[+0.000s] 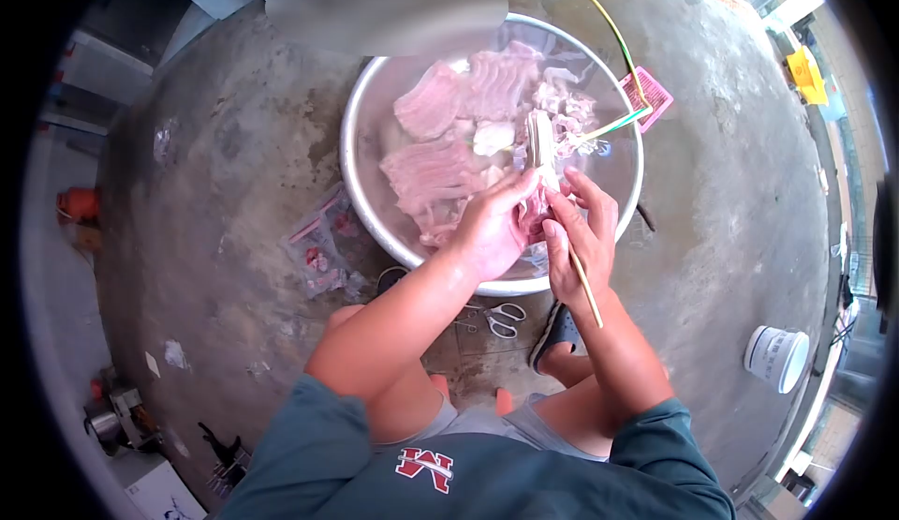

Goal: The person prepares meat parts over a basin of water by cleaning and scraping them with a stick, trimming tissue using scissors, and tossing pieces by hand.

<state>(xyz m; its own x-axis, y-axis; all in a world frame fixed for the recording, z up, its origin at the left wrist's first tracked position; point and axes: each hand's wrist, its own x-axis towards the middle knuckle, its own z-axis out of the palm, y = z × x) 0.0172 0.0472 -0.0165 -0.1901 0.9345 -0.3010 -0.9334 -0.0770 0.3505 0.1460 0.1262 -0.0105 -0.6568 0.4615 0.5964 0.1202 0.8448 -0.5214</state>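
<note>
My left hand is closed around a pale, elongated piece of raw meat with a darker pink end, held over a wide metal basin. In my right hand a thin wooden stick, like a chopstick, is pinched; its upper end meets the meat, though the fingers hide the contact. Slabs of ribbed raw meat lie in the basin's water on the left and at the back. Smaller pale scraps are gathered at its right side.
A yellow-green hose runs over the basin's right rim, beside a pink plastic basket. Scissors lie on the floor between my feet. A plastic bag sits left of the basin; a white bucket stands far right.
</note>
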